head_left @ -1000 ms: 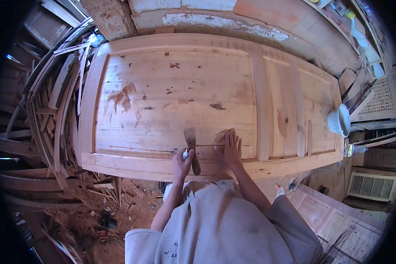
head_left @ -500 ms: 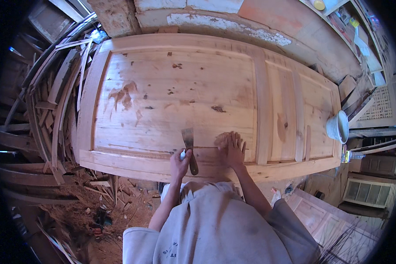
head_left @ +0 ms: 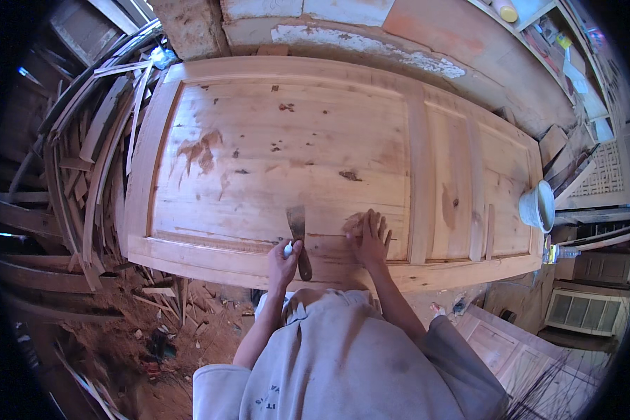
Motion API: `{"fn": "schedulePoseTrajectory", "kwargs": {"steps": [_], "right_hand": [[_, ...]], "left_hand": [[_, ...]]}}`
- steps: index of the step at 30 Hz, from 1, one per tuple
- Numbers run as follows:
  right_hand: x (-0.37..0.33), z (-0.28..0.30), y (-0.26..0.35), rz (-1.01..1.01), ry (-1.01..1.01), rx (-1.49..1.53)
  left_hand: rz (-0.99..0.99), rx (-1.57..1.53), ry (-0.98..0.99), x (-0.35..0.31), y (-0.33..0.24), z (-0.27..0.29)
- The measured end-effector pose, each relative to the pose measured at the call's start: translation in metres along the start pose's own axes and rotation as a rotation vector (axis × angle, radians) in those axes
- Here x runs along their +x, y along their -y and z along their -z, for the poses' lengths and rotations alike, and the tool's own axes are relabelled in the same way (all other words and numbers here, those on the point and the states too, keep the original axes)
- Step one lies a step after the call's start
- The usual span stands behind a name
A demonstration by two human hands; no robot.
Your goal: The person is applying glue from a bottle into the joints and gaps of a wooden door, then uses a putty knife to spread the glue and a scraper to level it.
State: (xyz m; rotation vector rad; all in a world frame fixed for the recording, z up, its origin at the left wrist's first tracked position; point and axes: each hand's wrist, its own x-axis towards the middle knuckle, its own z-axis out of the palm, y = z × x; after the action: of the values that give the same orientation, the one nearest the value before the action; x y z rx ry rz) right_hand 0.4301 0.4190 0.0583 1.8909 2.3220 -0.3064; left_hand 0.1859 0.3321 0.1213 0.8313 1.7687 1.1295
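A large pale wooden door (head_left: 252, 196) with recessed panels lies flat in front of me. My left hand (head_left: 283, 263) is closed around the handle of a putty knife (head_left: 297, 222), whose blade points away from me over the near part of the big panel. A small white-tipped object (head_left: 288, 248) also shows in that hand, its kind unclear. Flat on the panel near its front edge rests my right hand (head_left: 371, 239), fingers stretched and partly spread. A brownish patch (head_left: 352, 222) shows beside its fingers; whether it is a stain or a thing under the hand I cannot tell.
Scrap wood strips (head_left: 98, 175) are heaped left of the door. A whitish bucket (head_left: 537, 206) stands at its right end, near a clear bottle (head_left: 565, 251). Behind runs a wall (head_left: 434, 35). Another panelled door (head_left: 497, 343) lies low at the right. Sawdust and offcuts cover the floor.
The view has shifted slightly. My left hand and the putty knife have moved a little toward me and left. The right hand stays on the panel, its fingers a little more spread.
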Motion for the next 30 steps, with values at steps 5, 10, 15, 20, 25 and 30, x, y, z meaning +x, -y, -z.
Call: {"fn": "schedulePoseTrajectory", "kwargs": {"steps": [5,10,15,20,25,30], "right_hand": [[-0.03,0.006,0.0,0.041,0.144,-0.025],[-0.007,0.007,0.004,-0.059,0.084,0.017],[-0.013,0.021,0.016,0.13,0.139,0.064],[-0.006,0.007,0.009,0.037,0.184,-0.095],[0.0,0.0,-0.001,-0.011,0.084,-0.027],[-0.003,-0.001,0.002,0.023,0.102,-0.032]], "left_hand": [[0.062,0.086,0.007,-0.001,-0.004,-0.003],[0.007,0.096,0.032,-0.004,-0.01,-0.003],[0.006,0.036,0.023,-0.002,-0.002,-0.007],[0.026,-0.019,0.025,-0.003,0.002,-0.003],[0.014,0.033,-0.01,-0.001,0.01,-0.003],[0.008,0.005,0.002,0.0,0.014,-0.004]]}}
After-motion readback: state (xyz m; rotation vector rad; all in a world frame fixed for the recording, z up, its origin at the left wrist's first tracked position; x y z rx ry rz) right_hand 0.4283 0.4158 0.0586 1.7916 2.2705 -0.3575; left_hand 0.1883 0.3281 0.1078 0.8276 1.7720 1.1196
